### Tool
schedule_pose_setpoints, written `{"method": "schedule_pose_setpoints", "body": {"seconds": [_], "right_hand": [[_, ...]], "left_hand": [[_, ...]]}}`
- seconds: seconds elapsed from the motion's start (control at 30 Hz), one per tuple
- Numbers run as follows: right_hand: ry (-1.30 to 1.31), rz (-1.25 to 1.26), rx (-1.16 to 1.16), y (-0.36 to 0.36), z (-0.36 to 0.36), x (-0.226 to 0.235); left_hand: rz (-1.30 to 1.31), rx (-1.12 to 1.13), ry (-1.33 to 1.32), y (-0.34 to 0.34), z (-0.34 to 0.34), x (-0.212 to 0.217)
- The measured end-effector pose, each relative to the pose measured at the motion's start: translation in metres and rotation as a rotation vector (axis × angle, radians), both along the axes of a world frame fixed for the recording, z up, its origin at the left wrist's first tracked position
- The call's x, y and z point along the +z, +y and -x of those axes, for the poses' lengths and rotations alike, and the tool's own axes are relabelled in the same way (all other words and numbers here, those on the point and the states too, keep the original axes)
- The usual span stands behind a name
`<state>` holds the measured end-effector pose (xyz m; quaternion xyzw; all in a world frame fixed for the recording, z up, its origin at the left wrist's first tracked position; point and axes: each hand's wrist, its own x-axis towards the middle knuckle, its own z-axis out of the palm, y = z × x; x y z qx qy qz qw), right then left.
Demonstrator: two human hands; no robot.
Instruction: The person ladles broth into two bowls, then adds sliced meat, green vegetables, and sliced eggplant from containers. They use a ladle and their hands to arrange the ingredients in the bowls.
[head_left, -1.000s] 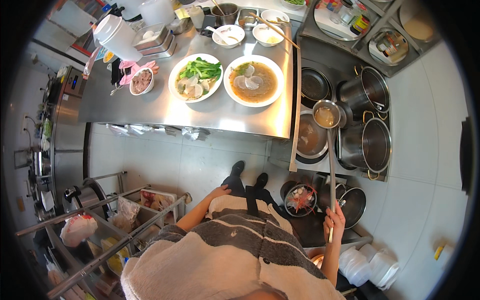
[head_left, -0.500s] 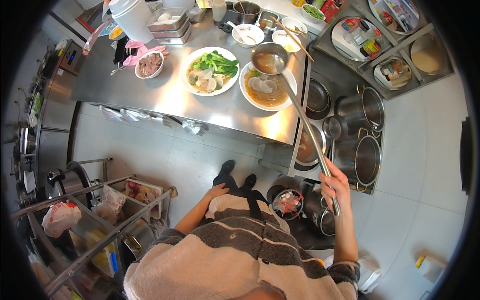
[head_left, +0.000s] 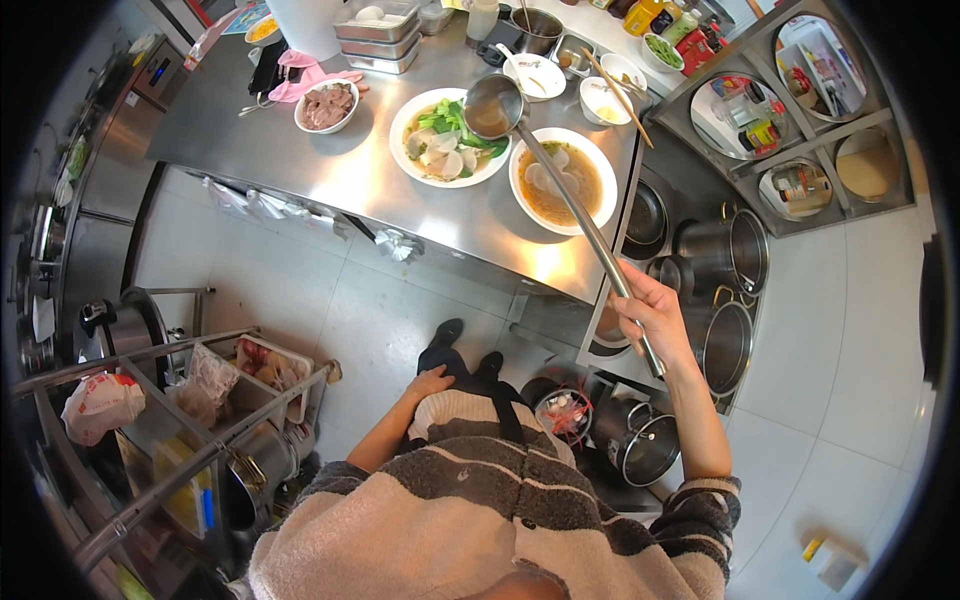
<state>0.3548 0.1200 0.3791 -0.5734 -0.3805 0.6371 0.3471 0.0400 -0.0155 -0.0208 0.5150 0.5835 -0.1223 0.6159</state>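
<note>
Metal, round-bowled ladle point(head_left: 582, 213) in curled fingers point(head_left: 634, 308).

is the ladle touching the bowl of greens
Cannot tell. In the head view the ladle's scoop overlaps the rim of the bowl of greens, but looking down hides any gap in height.

- Counter point(head_left: 240, 140): far, across the scene.
- On it, left to right: meat bowl point(head_left: 345, 121), greens bowl point(head_left: 398, 140), soup bowl point(head_left: 612, 190).
- Stacked trays point(head_left: 378, 44): beyond meat bowl, slightly right.
- Ladle point(head_left: 578, 210): shaft in right hand point(head_left: 652, 315), crossing above soup bowl; cup point(head_left: 490, 107) over greens bowl's far right edge.
- Left hand point(head_left: 430, 383): nearer, left of right hand.
- Two stockpots point(head_left: 700, 240): right of counter, one beyond the other.
- Rack point(head_left: 232, 440): near left.
</note>
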Motion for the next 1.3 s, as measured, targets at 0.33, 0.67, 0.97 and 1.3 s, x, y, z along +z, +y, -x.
{"method": "schedule_pose_setpoints", "body": {"seconds": [0.33, 0.67, 0.97, 1.3], "right_hand": [[-0.134, -0.037, 0.077, 0.009, 0.013, 0.003], [-0.160, -0.061, 0.064, 0.013, 0.015, -0.001], [-0.178, -0.048, 0.089, 0.012, 0.016, 0.002], [-0.132, -0.059, 0.063, 0.002, 0.008, 0.010]], "left_hand": [[0.007, 0.020, 0.024, -0.005, 0.004, -0.003], [-0.002, 0.038, 0.023, -0.007, 0.004, -0.005], [-0.034, 0.042, 0.004, -0.006, 0.004, 0.002], [-0.075, 0.034, 0.000, -0.007, 0.004, -0.002]]}}
